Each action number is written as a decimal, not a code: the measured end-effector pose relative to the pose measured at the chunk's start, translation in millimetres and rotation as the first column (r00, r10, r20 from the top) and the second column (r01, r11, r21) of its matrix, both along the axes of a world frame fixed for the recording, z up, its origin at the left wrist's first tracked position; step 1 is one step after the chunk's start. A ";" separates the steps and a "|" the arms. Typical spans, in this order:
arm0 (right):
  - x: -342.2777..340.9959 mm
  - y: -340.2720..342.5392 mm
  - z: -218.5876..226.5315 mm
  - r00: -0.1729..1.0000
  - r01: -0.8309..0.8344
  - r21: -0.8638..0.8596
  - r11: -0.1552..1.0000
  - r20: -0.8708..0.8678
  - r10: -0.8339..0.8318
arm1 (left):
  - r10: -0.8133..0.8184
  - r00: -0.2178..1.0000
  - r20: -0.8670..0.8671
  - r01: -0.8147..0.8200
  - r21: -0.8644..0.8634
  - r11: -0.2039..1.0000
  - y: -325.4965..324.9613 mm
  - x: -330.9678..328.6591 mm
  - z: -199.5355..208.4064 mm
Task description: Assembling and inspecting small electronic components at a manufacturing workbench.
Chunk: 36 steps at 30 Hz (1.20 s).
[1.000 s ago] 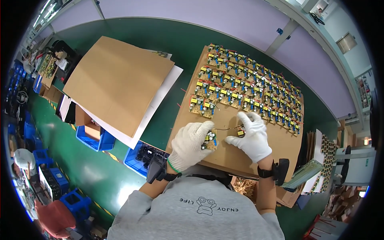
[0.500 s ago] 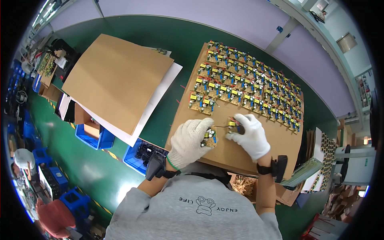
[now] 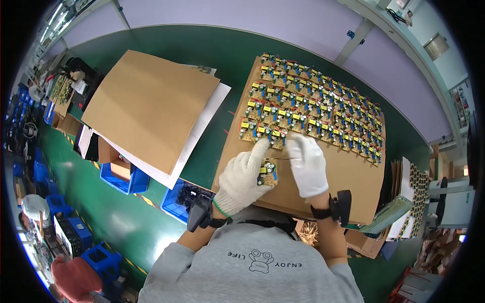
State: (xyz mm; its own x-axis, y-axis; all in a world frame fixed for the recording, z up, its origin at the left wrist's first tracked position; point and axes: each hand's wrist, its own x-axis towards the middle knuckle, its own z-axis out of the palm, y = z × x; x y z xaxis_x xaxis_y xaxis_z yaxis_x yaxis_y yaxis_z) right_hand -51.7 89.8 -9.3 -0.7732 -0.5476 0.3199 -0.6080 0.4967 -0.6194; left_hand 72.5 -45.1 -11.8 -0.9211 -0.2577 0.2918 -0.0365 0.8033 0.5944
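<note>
My left hand point(image 3: 240, 175), in a cream knitted glove with a green cuff edge, is closed on a small circuit board point(image 3: 270, 174) just above the brown cardboard sheet point(image 3: 343, 187). Its thumb and fingers wrap the board's left side. My right hand point(image 3: 307, 164), in a white glove, has its fingers bent at the right edge of another circuit board point(image 3: 277, 137) with a yellow-topped part. That board lies at the right end of the short nearest row; the fingertips are partly hidden. Thin wires stretch between the two hands.
Rows of circuit boards point(image 3: 318, 103) cover the far part of the cardboard. Left of it, a large cardboard sheet point(image 3: 151, 106) lies over white sheets on the green bench. Blue bins point(image 3: 124, 179) stand below the bench edge. Other people point(image 3: 76, 278) sit at the lower left.
My right hand has moved away from me and slightly left, carrying its board to the end of the nearest row. My left hand keeps its board and has barely moved.
</note>
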 end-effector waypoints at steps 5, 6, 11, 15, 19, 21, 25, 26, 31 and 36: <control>9.9 15.5 12.8 0.325 0.245 -0.219 0.944 0.936 0.133 | -0.098 0.989 -0.107 0.098 0.001 0.995 13.6 -11.5 1.3; 9.7 18.3 20.0 0.275 0.267 -0.262 0.927 0.943 0.187 | -0.110 0.988 -0.107 0.111 0.002 0.994 13.8 -12.8 2.1; 29.2 14.7 17.2 0.732 0.213 -0.144 0.967 0.679 -0.060 | -0.217 0.970 -0.112 0.205 -0.110 0.973 20.8 -22.7 -6.0; 27.8 30.0 26.6 0.715 0.187 -0.115 0.976 0.697 -0.056 | -0.177 0.937 -0.301 0.175 -0.035 0.984 26.4 -26.0 19.5; 30.2 52.8 17.9 0.706 0.228 -0.265 0.937 0.708 0.028 | -0.243 0.952 -0.184 0.253 0.032 0.967 11.3 -24.2 25.4; 33.5 55.4 6.9 0.821 0.205 -0.448 0.871 0.563 0.097 | -0.298 0.945 -0.131 0.295 -0.046 0.954 17.6 -27.0 23.2; 45.7 43.5 16.0 0.854 0.388 -0.287 0.876 0.470 -0.225 | -0.315 0.947 -0.070 0.297 -0.192 0.936 36.7 -26.7 19.1; 46.6 42.0 8.3 0.866 0.426 -0.306 0.851 0.411 -0.286 | -0.292 0.953 -0.078 0.274 -0.186 0.944 41.0 -26.3 19.8; 41.6 45.5 12.4 0.894 0.373 -0.239 0.896 0.349 -0.279 | -0.264 0.958 -0.111 0.238 -0.209 0.949 48.8 -25.4 23.0; 22.8 65.3 20.0 0.396 0.280 -0.533 0.798 0.821 0.410 | -0.305 0.932 -0.198 0.327 0.093 0.940 38.5 -25.2 9.0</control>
State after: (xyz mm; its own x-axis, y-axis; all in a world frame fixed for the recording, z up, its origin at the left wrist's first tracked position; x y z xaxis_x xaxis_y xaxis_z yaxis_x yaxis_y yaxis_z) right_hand -28.9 155.1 10.6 -0.7396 -0.6126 -0.2786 0.4397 -0.1265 -0.8892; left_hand 47.3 -6.6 -2.8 -0.8965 -0.0057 0.4430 0.3228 0.6766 0.6618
